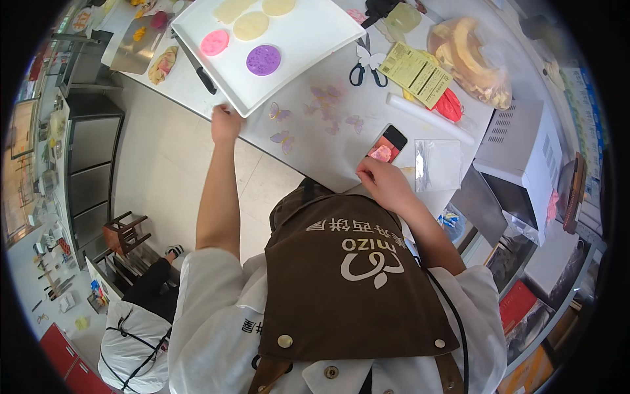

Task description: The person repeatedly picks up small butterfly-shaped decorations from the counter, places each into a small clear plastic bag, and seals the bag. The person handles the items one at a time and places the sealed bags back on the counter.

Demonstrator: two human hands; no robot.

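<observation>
My left hand point(227, 124), its fingers curled, is at the near corner of a white tray point(239, 101); whether it grips the tray is hidden. On the tray lie a purple disc point(264, 60), a pink disc point(215, 43) and several cream ones point(251, 26). My right hand point(386, 183) has its fingers curled in at the lower end of a smartphone point(389, 144), whose screen shows a pink object; nothing is seen in that hand. Purple butterfly cutouts point(322, 101) lie flat between my hands.
A black-handled knife point(204, 79) lies left of the tray. Scissors point(368, 71), a printed yellow slip point(416, 74), a white roll point(429, 118) and a clear plastic sleeve point(438, 165) lie rightward. A microwave oven point(519, 162) stands far right. Another person point(138, 340) is at lower left.
</observation>
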